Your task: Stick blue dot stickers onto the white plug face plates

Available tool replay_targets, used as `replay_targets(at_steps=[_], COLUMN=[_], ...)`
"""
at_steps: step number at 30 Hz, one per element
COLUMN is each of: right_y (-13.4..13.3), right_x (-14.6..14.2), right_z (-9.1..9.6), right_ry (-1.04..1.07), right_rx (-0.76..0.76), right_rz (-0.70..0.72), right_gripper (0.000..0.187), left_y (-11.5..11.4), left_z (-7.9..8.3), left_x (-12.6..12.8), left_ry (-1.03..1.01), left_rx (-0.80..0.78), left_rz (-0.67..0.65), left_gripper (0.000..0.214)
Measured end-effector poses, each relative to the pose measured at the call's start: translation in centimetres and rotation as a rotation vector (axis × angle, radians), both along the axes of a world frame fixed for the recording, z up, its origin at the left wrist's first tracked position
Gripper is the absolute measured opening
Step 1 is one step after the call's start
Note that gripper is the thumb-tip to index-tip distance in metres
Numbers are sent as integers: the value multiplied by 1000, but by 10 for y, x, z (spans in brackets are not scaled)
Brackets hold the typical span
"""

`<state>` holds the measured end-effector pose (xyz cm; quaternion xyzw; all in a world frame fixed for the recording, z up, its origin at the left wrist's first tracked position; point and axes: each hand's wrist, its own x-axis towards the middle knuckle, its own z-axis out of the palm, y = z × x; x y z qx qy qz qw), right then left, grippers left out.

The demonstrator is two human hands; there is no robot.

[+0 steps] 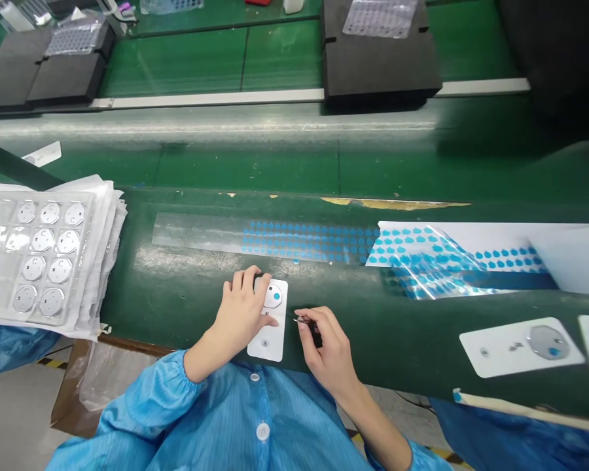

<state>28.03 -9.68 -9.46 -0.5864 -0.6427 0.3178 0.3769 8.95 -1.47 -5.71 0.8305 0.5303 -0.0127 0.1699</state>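
Observation:
My left hand point(243, 307) rests flat on a small white fixture plate point(269, 347) at the near edge of the green bench, fingers spread over its left side. The plate carries an octagonal metal part point(273, 296) with a blue dot sticker on it. Just to the plate's right, my right hand point(324, 343) is pinched shut on thin tweezers point(302, 320), whose tip points left toward the plate. A clear strip of blue dot stickers point(299, 239) lies just beyond my hands.
A clear blister tray point(0, 275) of round metal parts sits on a stack of sheets at left. More sticker sheets point(442, 258) lie right of centre. Another white plate point(500, 350) with a part lies at right. Black foam blocks point(380, 65) stand beyond the conveyor belt point(250, 163).

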Motion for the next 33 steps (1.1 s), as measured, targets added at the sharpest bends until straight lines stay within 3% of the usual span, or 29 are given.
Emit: replay_targets(at_steps=[3, 6, 10, 12, 15, 18, 21, 28, 33], right_y=[-6, -5, 0, 4, 8, 13, 15, 17, 10], right_x=[-3, -5, -10, -13, -17, -19, -20, -21, -16], right_z=[-2, 4, 16, 19, 19, 18, 19, 25, 22], right_ry=[-16, 14, 160, 281, 415, 445, 392, 303, 296], right_rx=[-1, -7, -149, -221, -251, -240, -191, -113, -106], right_rz=[-53, -94, -10, 28, 7, -13, -26, -70, -148], right_gripper=[18, 20, 24, 20, 31, 32, 30, 28, 32], left_y=[12, 17, 15, 11, 4, 0, 1, 6, 9], left_z=[0, 0, 3, 4, 4, 2, 2, 5, 1], left_x=[4, -2, -10, -6, 7, 20, 26, 32, 46], left_ry=[-10, -274, -913, -1133, -1338, -1445, -1460, -1478, -1524], left_rx=[-33, -179, -607, -708, -767, -813, -817, -568, -642], left_rz=[24, 102, 370, 533, 739, 857, 888, 977, 983], left_gripper=[86, 67, 61, 63, 49, 48, 52, 54, 59])
